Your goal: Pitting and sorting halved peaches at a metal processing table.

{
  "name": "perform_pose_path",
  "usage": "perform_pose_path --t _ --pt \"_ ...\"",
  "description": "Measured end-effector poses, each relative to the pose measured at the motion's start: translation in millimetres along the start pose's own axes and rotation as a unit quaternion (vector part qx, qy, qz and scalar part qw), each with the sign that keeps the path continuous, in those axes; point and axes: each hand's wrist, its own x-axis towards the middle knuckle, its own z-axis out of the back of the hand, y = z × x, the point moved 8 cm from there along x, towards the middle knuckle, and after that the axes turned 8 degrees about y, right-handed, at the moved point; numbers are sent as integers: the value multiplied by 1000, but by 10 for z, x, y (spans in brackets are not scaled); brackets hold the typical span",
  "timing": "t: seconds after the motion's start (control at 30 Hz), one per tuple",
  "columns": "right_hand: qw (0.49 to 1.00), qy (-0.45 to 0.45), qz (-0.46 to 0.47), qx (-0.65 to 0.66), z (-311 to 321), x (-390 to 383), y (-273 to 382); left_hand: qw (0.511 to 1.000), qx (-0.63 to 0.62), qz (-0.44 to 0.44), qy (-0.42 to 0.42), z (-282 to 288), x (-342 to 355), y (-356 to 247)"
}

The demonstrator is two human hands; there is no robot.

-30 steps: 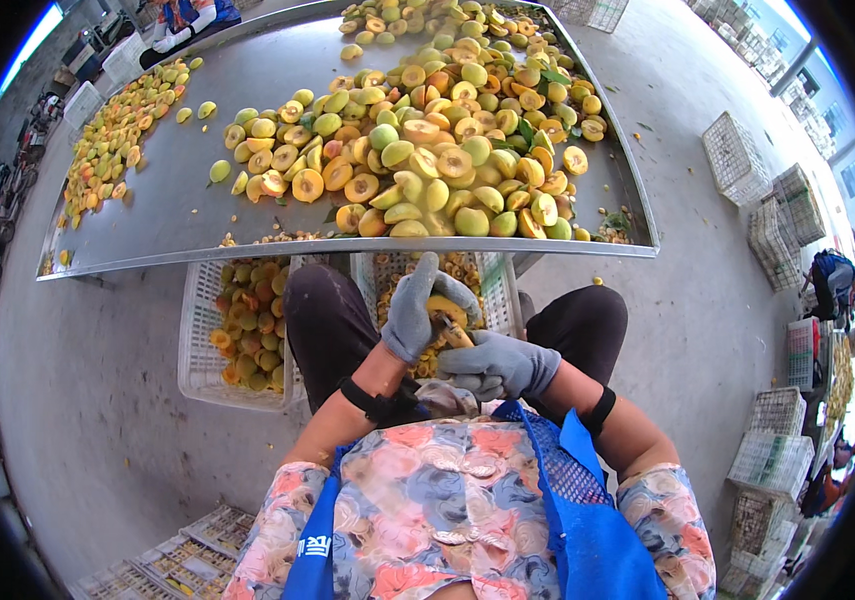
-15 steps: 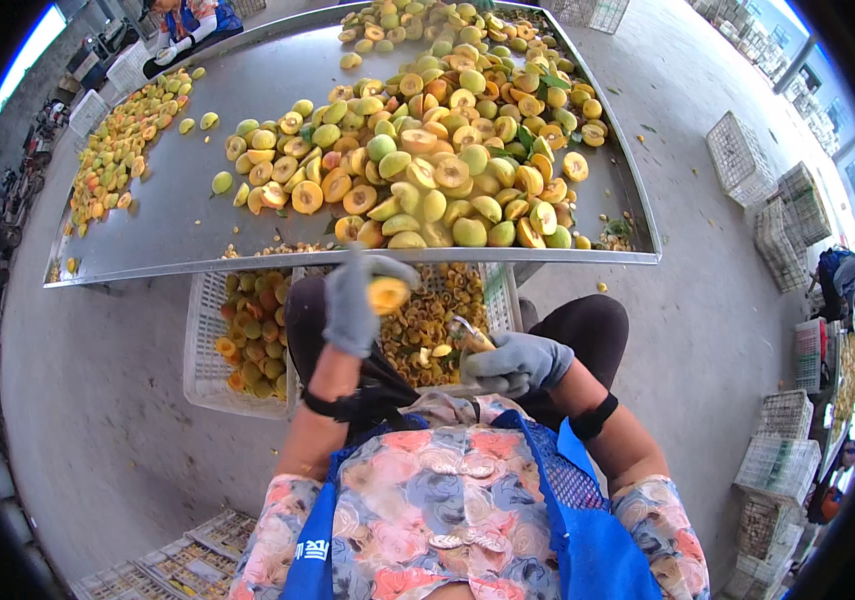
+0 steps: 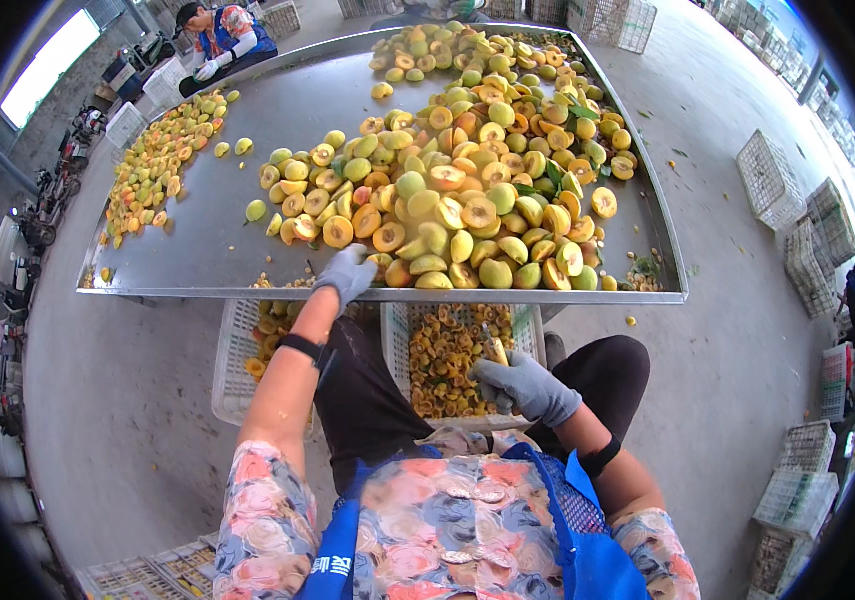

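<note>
A grey concrete floor stretches around a rimmed sheet-metal table. At the left, bright daylight fills a rectangular window in a dull grey wall, beside a dark row of what look like motorbikes. White latticed plastic crates stand along the right.

The left hand, earlier above the left knee with a cut fruit, now extends over the table's near rim to the fruit pile, well apart from the tool.
</note>
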Motion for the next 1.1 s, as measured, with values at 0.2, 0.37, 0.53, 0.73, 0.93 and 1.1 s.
perform_pose_path --t 0.2,0.37,0.53,0.73,0.93,1.1 --pt "999 -11 2 36 -2 -207 111 997 60 41 -7 -185 166 -71" --pt "999 -28 29 -26 34 -352 124 900 -432 15 -56 -122 -204 -29" --pt "995 -75 6 -60 -78 -341 111 610 -788 32 80 -580 -861 -318" --pt "935 -156 110 -300 -281 -282 371 600 -783 -7 165 -878 -1401 -824" --pt "843 -201 170 -469 -440 -291 486 693 -704 -59 145 -1043 -1554 -927" --pt "839 -200 170 -476 -449 -243 364 735 -652 -54 177 -1156 -1705 -955"
